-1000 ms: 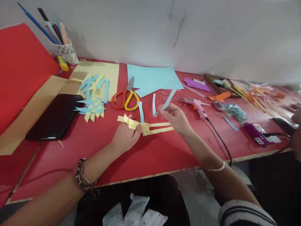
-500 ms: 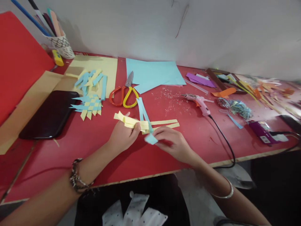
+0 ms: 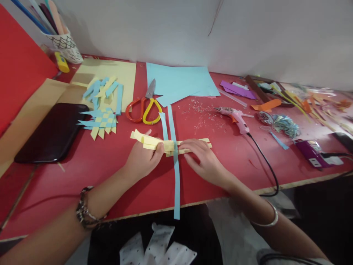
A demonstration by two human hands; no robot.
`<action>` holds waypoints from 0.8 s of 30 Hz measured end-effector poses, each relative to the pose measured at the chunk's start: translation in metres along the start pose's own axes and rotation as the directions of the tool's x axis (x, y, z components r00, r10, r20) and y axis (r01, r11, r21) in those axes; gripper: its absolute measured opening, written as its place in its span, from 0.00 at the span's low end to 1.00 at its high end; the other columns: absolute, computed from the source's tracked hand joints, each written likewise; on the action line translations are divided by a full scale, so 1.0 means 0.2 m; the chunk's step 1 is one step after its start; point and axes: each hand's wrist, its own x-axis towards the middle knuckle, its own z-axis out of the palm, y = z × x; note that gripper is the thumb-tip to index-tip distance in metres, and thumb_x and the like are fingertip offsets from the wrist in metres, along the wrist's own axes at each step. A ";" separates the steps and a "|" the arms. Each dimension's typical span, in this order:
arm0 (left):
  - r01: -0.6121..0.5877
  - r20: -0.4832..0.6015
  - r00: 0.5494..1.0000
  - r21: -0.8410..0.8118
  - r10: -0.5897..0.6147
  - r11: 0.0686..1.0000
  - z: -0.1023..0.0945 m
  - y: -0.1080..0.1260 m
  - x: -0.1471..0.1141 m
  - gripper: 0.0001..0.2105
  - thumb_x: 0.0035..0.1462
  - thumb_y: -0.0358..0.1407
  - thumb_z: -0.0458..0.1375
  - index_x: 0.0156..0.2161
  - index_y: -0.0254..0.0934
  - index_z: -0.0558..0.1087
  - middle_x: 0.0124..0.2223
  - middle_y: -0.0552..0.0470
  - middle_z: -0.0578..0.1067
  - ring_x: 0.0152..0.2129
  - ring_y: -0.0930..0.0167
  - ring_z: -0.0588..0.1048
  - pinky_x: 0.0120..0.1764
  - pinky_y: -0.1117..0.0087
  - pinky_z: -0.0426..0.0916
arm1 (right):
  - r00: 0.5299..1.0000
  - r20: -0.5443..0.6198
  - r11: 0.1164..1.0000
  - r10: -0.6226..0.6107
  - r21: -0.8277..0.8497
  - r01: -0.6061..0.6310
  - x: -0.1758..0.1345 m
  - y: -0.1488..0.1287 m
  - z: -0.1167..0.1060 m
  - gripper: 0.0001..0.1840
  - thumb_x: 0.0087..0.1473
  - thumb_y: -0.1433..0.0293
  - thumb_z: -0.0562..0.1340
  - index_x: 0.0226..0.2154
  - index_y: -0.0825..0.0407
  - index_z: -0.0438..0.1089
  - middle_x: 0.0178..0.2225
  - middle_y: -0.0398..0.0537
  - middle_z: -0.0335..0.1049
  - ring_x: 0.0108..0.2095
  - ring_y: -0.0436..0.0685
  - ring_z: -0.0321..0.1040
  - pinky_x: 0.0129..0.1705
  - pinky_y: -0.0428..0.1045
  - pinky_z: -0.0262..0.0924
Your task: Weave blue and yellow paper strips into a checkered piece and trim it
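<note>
While the left hand [image 3: 142, 159] pinches folded pale-yellow paper strips [image 3: 151, 142], apparently holding them back, one long light-blue paper strip [image 3: 177, 177] lies crosswise between hands; right hand [image 3: 206, 161], fingers loosely parted, touches the yellow ends [image 3: 205, 140], apparently steadying.

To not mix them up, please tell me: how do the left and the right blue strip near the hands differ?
The right blue strip shows more length than the left blue strip. The right one shows on both sides of the yellow strips; the left one only beyond them. Both are narrow and light blue.
</note>
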 end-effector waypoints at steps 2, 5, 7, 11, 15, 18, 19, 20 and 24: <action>-0.001 0.010 1.000 0.000 0.001 1.000 0.00 0.00 0.00 0.18 0.56 0.36 0.39 0.19 0.40 0.63 0.18 0.54 0.70 0.22 0.69 0.72 0.40 0.64 0.69 | 0.999 0.034 0.998 0.031 -0.049 -0.030 0.04 0.01 -0.01 0.11 0.55 0.72 0.53 0.40 0.52 0.65 0.43 0.52 0.69 0.45 0.57 0.63 0.46 0.54 0.53; 0.009 0.008 1.000 0.002 -0.009 1.000 0.00 0.00 0.00 0.17 0.55 0.36 0.39 0.18 0.41 0.60 0.17 0.55 0.67 0.21 0.69 0.71 0.42 0.63 0.68 | 0.989 0.140 0.994 0.056 -0.103 -0.042 0.13 0.03 -0.04 0.11 0.54 0.73 0.52 0.39 0.52 0.66 0.44 0.52 0.68 0.46 0.59 0.62 0.44 0.55 0.49; 0.010 -0.001 1.000 0.004 -0.010 1.000 0.00 0.00 0.00 0.17 0.55 0.36 0.39 0.18 0.41 0.58 0.16 0.55 0.67 0.19 0.70 0.70 0.43 0.62 0.68 | 0.980 0.187 0.994 0.069 -0.095 -0.051 0.19 0.05 -0.04 0.12 0.55 0.74 0.50 0.39 0.52 0.66 0.45 0.52 0.67 0.46 0.58 0.61 0.44 0.54 0.47; 0.003 -0.010 1.000 0.005 -0.003 1.000 0.01 0.00 0.00 0.16 0.55 0.36 0.39 0.18 0.41 0.57 0.16 0.55 0.66 0.19 0.70 0.71 0.42 0.63 0.69 | 0.976 0.207 0.997 0.072 -0.041 -0.065 0.26 0.09 -0.03 0.17 0.55 0.77 0.47 0.38 0.51 0.68 0.42 0.50 0.68 0.45 0.56 0.62 0.41 0.53 0.44; -0.043 -0.034 0.998 0.005 0.044 0.999 0.01 0.00 0.00 0.16 0.55 0.35 0.39 0.18 0.41 0.57 0.16 0.56 0.66 0.19 0.71 0.70 0.44 0.66 0.68 | 0.987 0.157 0.995 0.017 -0.100 -0.001 0.24 0.11 -0.02 0.12 0.54 0.75 0.52 0.35 0.49 0.70 0.38 0.46 0.69 0.42 0.54 0.63 0.41 0.52 0.41; -0.057 -0.050 0.997 0.029 0.059 0.998 0.01 0.00 0.00 0.17 0.56 0.35 0.39 0.18 0.41 0.59 0.16 0.56 0.67 0.18 0.71 0.70 0.45 0.67 0.67 | 0.983 0.100 0.971 -0.153 -0.170 0.168 0.20 0.12 -0.03 0.08 0.54 0.72 0.55 0.32 0.49 0.70 0.33 0.43 0.68 0.36 0.51 0.62 0.39 0.51 0.40; -0.052 -0.045 0.998 0.041 0.054 0.998 0.01 0.00 0.00 0.17 0.56 0.35 0.38 0.18 0.41 0.59 0.16 0.56 0.67 0.18 0.71 0.70 0.43 0.67 0.67 | 0.968 0.093 0.950 -0.231 -0.194 0.246 0.19 0.12 -0.04 0.08 0.54 0.72 0.54 0.31 0.49 0.70 0.32 0.43 0.68 0.34 0.50 0.62 0.38 0.50 0.40; -0.047 -0.033 0.998 0.050 0.048 0.998 0.01 -0.01 0.00 0.18 0.57 0.35 0.38 0.18 0.40 0.60 0.16 0.56 0.67 0.18 0.72 0.70 0.41 0.68 0.68 | 0.946 0.098 0.920 -0.309 -0.220 0.323 0.18 0.12 -0.04 0.09 0.55 0.71 0.54 0.30 0.49 0.70 0.31 0.42 0.67 0.32 0.49 0.61 0.38 0.49 0.41; -0.027 0.006 1.000 0.051 0.027 0.998 0.01 -0.02 0.00 0.18 0.57 0.36 0.38 0.20 0.39 0.63 0.18 0.55 0.69 0.18 0.72 0.70 0.27 0.73 0.67 | 0.862 0.150 0.784 -0.484 -0.363 0.503 0.16 0.11 -0.03 0.13 0.58 0.74 0.51 0.31 0.49 0.69 0.28 0.41 0.67 0.27 0.47 0.57 0.36 0.48 0.42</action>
